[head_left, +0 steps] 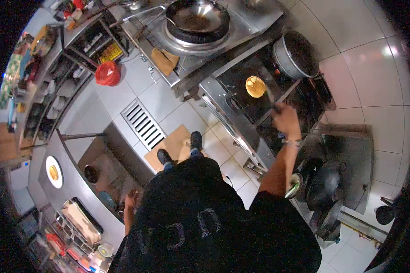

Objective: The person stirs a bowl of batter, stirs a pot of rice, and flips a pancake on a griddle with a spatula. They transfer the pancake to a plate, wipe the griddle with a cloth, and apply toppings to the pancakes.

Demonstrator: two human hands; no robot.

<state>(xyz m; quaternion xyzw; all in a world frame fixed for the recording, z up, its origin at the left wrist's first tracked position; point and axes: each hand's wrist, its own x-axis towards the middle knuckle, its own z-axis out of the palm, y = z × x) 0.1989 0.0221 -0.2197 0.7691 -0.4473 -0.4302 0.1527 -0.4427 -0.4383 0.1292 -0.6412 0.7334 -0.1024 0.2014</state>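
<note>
My right hand (287,120) is closed round the dark handle of a spatula (270,96), whose thin blade reaches toward a round golden pancake (255,86). That pancake lies on the dark griddle plate (234,77); whether the blade touches it is hard to tell. Off to my left side, my left hand (131,199) hangs low beside the steel counter, its fingers loosely apart, and I see nothing in it. On that counter (70,177) a white oval plate (54,183) bears another golden-brown piece of food.
A large pot (295,54) stands behind the griddle, and a wok (198,17) sits on the burner at the top. Several dark pans (324,186) crowd the right side. A floor drain (143,123) and a red bin (107,73) lie ahead of my feet.
</note>
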